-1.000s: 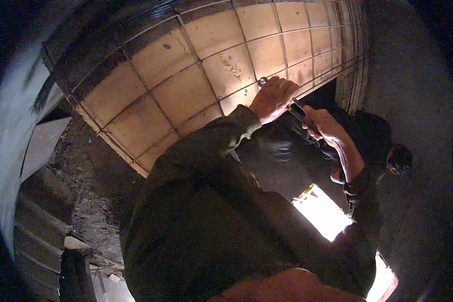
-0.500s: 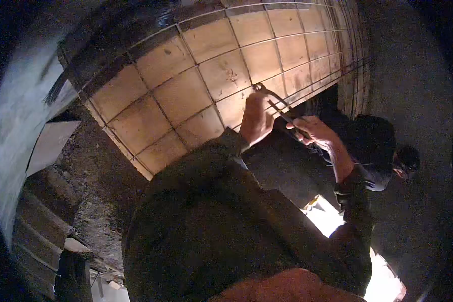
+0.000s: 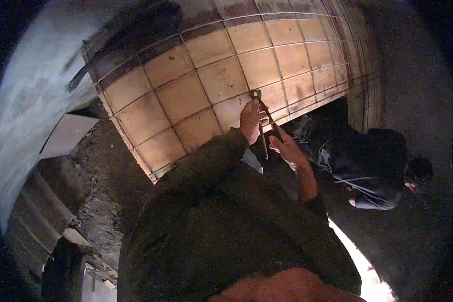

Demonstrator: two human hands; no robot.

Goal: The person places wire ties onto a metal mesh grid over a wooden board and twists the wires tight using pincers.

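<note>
Pincers [image 3: 270, 118] risked slipping off the mesh [image 3: 197, 69], handles [image 3: 265, 147] being spread; left hand [image 3: 249, 119] clasped their neck, right hand [image 3: 287, 149] one handle.

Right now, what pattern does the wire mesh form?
The wire mesh forms a grid, best in head view.

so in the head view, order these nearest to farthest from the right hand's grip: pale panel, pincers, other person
1. Pincers: one handle reaches the grip of the right hand.
2. Other person: apart from it, on the picture's right.
3. Pale panel: farthest, on the picture's left.
</note>
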